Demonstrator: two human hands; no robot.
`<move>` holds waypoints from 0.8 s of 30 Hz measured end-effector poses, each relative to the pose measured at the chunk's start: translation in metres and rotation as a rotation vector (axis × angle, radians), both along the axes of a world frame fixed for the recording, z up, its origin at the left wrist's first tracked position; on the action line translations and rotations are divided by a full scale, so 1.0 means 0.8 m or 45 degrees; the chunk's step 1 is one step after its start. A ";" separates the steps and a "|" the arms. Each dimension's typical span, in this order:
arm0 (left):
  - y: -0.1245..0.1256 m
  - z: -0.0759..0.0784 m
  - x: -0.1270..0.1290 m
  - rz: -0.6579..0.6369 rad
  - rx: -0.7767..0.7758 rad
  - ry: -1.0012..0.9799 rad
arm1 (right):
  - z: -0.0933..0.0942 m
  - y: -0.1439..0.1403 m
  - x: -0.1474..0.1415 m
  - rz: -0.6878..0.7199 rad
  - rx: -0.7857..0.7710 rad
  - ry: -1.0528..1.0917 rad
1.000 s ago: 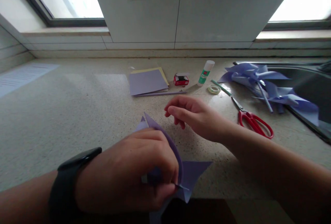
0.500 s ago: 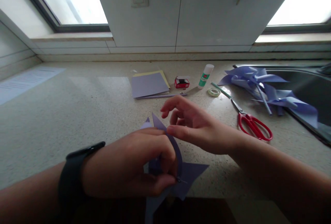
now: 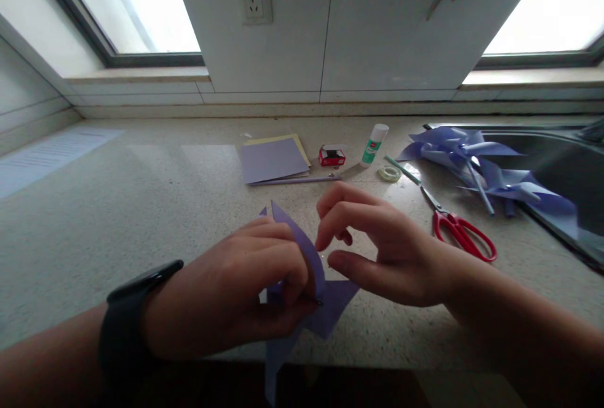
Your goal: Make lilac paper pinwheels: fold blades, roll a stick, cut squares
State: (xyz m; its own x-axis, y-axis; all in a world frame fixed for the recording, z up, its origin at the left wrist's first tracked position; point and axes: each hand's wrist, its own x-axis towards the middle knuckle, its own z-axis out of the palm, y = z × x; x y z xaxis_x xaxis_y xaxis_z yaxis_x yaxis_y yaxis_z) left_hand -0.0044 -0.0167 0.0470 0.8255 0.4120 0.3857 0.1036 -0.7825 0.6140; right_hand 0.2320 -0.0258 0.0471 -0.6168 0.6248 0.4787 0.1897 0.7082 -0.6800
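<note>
My left hand (image 3: 255, 276), with a dark watch (image 3: 141, 282) on its wrist, is closed around a purple paper pinwheel (image 3: 337, 307) near the counter's front edge. One blade curves up past the fingers, and others stick out to the right and down. A small dark pin head (image 3: 319, 302) shows by the thumb tip; the rest of the pin cannot be made out. To the right of the curved blade is my right hand (image 3: 377, 244), its bent fingers and thumb apart with nothing visible between them.
Behind the hands lie purple and yellow paper sheets (image 3: 274, 159), a thin purple stick (image 3: 302, 181), a small red box (image 3: 332, 156), a glue stick (image 3: 375, 145) and a tape roll (image 3: 389, 173). Red-handled scissors (image 3: 465, 235) and finished purple pinwheels (image 3: 523, 188) lie right, beside the sink (image 3: 557, 156).
My right hand has moved right and down, away from the curved blade, and its thumb and finger have parted. The pinwheel in my left hand has shifted slightly up and left.
</note>
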 end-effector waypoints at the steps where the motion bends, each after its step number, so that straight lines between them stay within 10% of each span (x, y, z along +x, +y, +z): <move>1: 0.000 0.001 0.000 0.043 0.027 -0.014 | 0.002 -0.001 0.001 0.022 0.020 0.001; 14: -0.014 0.010 0.002 0.395 0.399 -0.141 | -0.004 -0.012 -0.006 -0.192 0.295 -0.030; 24: -0.017 0.009 -0.002 0.332 0.554 -0.155 | -0.003 -0.014 -0.008 -0.190 0.396 0.024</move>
